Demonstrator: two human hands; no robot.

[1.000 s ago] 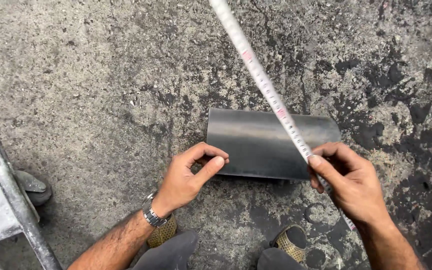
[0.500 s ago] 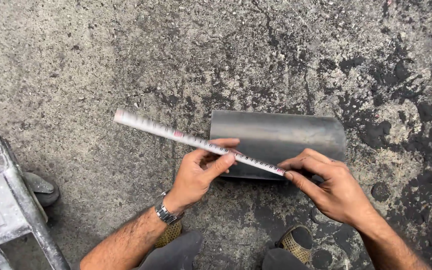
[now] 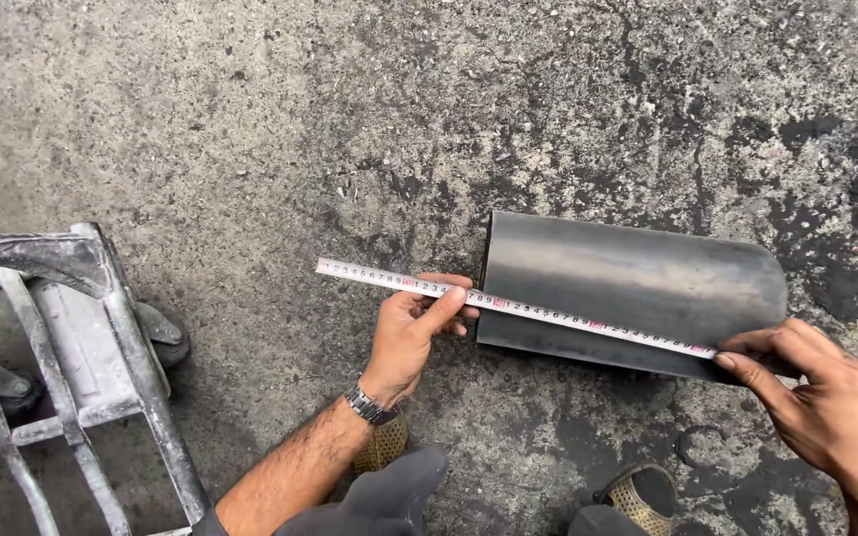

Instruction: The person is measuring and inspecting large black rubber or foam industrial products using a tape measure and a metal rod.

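A smooth dark curved metal sheet [image 3: 633,293] lies on rough, stained concrete ground [image 3: 250,129]. A white steel measuring tape [image 3: 508,306] stretches across its near edge. The left hand [image 3: 414,333] pinches the tape beside the sheet's left end; the right hand [image 3: 826,397] clamps it at the right end. A grey metal frame [image 3: 71,367] stands left.

A white measuring tape [image 3: 508,303] crosses a dark grey curved sheet [image 3: 638,283] on mottled grey-black ground [image 3: 250,119].
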